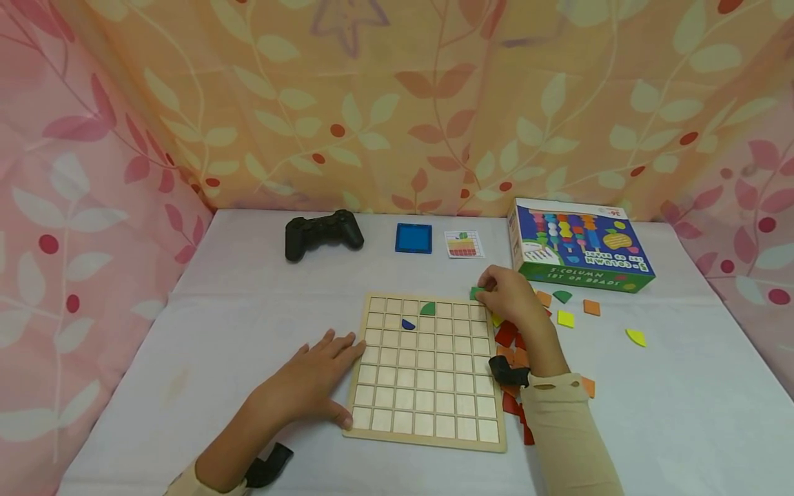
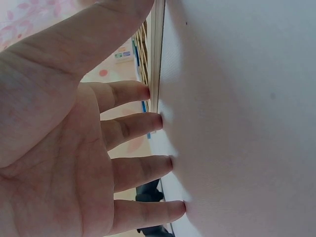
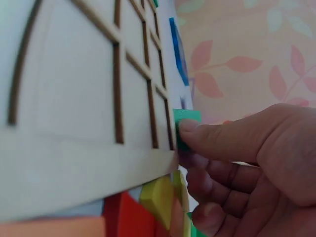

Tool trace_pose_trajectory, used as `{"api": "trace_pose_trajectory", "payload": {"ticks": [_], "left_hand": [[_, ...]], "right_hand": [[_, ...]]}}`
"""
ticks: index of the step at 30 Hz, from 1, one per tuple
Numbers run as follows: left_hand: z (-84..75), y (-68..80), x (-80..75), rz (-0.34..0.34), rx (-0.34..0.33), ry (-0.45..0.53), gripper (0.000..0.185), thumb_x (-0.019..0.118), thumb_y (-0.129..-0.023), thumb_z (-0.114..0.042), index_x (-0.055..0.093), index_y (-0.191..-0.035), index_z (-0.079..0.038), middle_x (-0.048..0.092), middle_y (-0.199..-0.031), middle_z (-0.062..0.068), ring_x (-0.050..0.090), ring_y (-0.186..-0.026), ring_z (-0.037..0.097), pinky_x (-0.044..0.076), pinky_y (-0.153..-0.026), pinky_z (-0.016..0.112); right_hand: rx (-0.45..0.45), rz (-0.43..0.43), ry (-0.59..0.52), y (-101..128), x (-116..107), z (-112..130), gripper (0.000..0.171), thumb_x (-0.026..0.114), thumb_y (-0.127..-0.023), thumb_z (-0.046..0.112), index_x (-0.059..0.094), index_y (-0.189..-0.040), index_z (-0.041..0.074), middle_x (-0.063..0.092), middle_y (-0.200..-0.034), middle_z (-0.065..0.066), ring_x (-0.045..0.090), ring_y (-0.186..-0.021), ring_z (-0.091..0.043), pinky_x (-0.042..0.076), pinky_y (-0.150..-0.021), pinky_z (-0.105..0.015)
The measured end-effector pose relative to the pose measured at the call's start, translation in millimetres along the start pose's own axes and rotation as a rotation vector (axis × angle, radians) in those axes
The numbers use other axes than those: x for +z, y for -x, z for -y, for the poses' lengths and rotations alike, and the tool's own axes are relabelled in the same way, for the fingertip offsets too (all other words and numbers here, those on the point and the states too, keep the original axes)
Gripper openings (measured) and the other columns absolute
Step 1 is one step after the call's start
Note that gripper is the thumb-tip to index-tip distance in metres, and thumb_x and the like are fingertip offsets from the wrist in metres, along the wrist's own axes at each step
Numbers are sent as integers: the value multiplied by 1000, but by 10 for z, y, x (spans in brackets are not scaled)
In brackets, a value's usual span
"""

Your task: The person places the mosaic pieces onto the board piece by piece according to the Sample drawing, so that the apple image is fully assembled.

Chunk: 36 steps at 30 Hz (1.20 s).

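A wooden grid board [image 1: 415,379] lies on the white table. In its upper rows sit a green quarter-circle tile [image 1: 428,309] and a small blue half-round tile [image 1: 407,324]. My right hand [image 1: 511,296] pinches a green tile [image 1: 475,293] between thumb and fingers just past the board's far right corner; the right wrist view shows the thumb over this green tile [image 3: 186,114]. With fingers spread and fairly straight, my left hand [image 1: 304,382] rests at the board's left edge, thumb at the near corner. In the left wrist view, the left hand [image 2: 84,143] touches table and board rim.
Loose red, orange, yellow and green tiles [image 1: 566,318] lie right of the board, partly under the right arm. Behind stand a black game controller [image 1: 324,234], a blue square tray [image 1: 413,238], a pattern card [image 1: 463,244] and a bead-set box [image 1: 579,244].
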<state>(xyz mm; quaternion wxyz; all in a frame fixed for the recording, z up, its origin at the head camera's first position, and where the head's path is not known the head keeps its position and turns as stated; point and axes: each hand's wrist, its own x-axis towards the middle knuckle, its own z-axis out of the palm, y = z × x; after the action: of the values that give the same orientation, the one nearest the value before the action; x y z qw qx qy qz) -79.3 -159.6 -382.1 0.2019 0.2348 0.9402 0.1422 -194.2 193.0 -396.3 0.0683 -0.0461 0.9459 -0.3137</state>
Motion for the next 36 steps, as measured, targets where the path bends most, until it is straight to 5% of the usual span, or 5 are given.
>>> {"api": "trace_pose_trajectory", "payload": {"ticks": [8, 21, 36], "left_hand": [[0, -1, 9, -2, -2, -3, 116, 92, -60, -49, 37, -156, -11, 32, -160, 13, 20, -148, 40, 26, -108, 68], [-4, 0, 5, -8, -1, -2, 116, 92, -60, -49, 38, -155, -11, 32, -160, 13, 20, -148, 41, 26, -108, 68], [1, -10, 18, -6, -2, -6, 117, 92, -59, -49, 39, -155, -11, 32, -160, 14, 21, -148, 41, 27, -107, 69]], "right_hand": [[-42, -49, -84, 26, 0, 99, 7, 70, -93, 9, 69, -96, 3, 66, -87, -10, 58, -80, -26, 51, -72, -37], [-170, 104, -111, 17, 201, 302, 4, 74, -90, 10, 72, -90, 7, 67, -83, -3, 59, -79, -21, 51, -78, -38], [-153, 134, -47, 32, 253, 365, 4, 73, -90, 10, 72, -89, 6, 61, -84, -5, 55, -82, -24, 49, -78, -39]]}}
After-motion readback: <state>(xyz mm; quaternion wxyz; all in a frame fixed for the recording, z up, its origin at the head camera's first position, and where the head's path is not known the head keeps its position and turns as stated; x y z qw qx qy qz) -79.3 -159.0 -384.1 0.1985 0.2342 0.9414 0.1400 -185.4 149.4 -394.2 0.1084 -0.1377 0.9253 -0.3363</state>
